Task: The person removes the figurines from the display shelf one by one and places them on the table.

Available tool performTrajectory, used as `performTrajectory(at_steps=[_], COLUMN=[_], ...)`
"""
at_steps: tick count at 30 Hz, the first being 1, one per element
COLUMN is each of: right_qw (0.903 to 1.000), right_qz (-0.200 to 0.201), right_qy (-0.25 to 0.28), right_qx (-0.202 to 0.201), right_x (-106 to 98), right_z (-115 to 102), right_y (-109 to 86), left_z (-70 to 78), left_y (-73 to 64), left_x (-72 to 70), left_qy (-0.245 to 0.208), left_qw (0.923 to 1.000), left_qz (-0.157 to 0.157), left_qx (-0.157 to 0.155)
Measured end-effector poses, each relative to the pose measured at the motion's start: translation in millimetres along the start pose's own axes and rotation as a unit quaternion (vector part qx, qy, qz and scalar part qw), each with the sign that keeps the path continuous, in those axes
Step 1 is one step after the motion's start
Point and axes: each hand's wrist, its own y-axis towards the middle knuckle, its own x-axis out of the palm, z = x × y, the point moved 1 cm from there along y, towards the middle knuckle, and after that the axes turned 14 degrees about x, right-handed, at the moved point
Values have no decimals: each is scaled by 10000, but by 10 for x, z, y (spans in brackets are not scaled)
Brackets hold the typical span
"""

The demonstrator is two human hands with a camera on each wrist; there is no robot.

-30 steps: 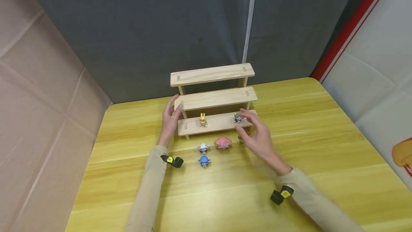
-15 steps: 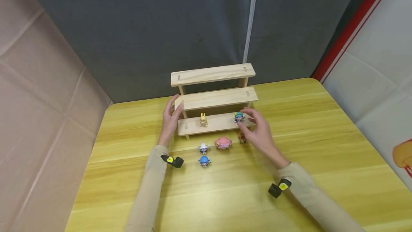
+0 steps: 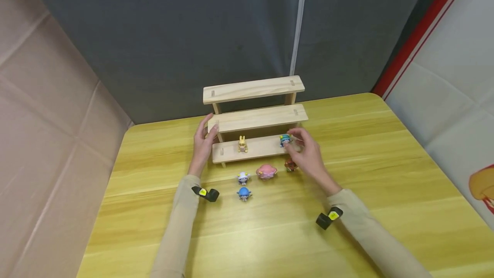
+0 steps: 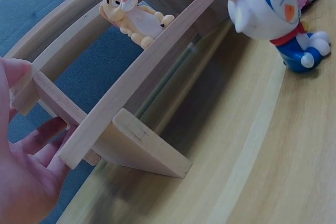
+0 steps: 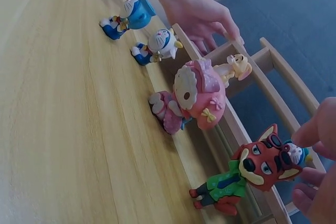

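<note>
At the left end of a three-tier wooden display stand (image 3: 257,118), my left hand (image 3: 203,143) grips the middle tier. Its thumb lies on top, and the left wrist view shows fingers beneath the board. My right hand (image 3: 308,153) pinches a small cat figurine (image 3: 285,140) in a teal hat, at the right of the lowest tier. A yellow rabbit figurine (image 3: 242,145) sits on that tier toward the left. In the right wrist view a fox figurine (image 5: 236,174) in a green shirt partly hides the teal-hatted figurine.
On the table (image 3: 247,235), before the stand, are a pink-hooded figurine (image 3: 266,171), a white-hatted cat figurine (image 3: 243,178) and a blue-hatted one (image 3: 244,194). A grey curtain (image 3: 173,46) hangs behind the stand.
My right hand has shifted slightly left and its fingers have drawn in around the teal-hatted figurine. More of the fox figurine shows. My left hand stays on the stand.
</note>
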Motion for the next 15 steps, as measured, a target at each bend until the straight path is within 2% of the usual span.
performTrajectory(at_steps=[7, 15], right_qw=[9994, 9992], right_qz=[-167, -206], right_qy=[288, 351], right_qx=[-51, -35], right_x=[41, 78], right_z=[32, 38], right_y=[35, 49], left_z=[-252, -295], left_y=[52, 31], left_x=[-34, -23], left_qy=[-12, 128], left_qw=[10000, 9995], left_qz=[54, 188], left_qx=[77, 225])
